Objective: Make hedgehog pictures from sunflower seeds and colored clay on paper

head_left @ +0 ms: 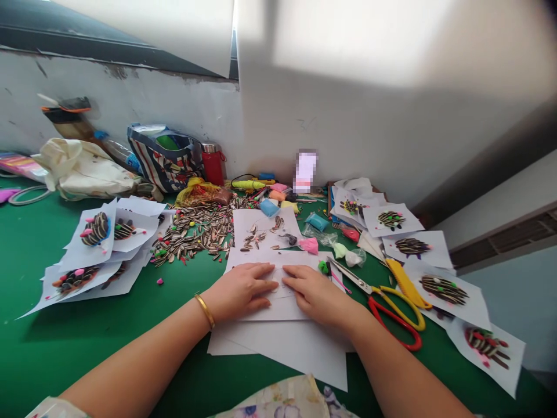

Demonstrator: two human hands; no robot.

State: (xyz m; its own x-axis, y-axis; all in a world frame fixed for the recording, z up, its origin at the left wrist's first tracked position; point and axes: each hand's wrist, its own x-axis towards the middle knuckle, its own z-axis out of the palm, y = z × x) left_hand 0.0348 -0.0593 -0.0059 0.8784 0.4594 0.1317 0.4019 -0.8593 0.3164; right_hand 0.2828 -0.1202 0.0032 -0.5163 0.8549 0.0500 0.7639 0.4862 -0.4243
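Note:
My left hand (246,288) lies palm down with its fingers stretched out on a sheet of white paper (265,312), a gold bangle (204,310) round its wrist. Facing it on the same sheet, my right hand (319,293) is also flat, its fingers pointing toward the left one. A narrow gap separates the two sets of fingertips, and faint lines show on the paper there. Further white sheets (300,348) stick out beneath. Just right of my right hand are a lump of green clay (323,267), a thin pink tool (342,283) and scissors (352,276) with red and yellow handles.
A heap of striped sunflower seeds (200,232) lies left of centre. Paper cards with seed-and-clay figures are stacked at left (98,232) and right (452,290). Clay packets (317,222), a yellow utility knife (407,283), a red flask (213,165) and bags (165,157) stand or lie around.

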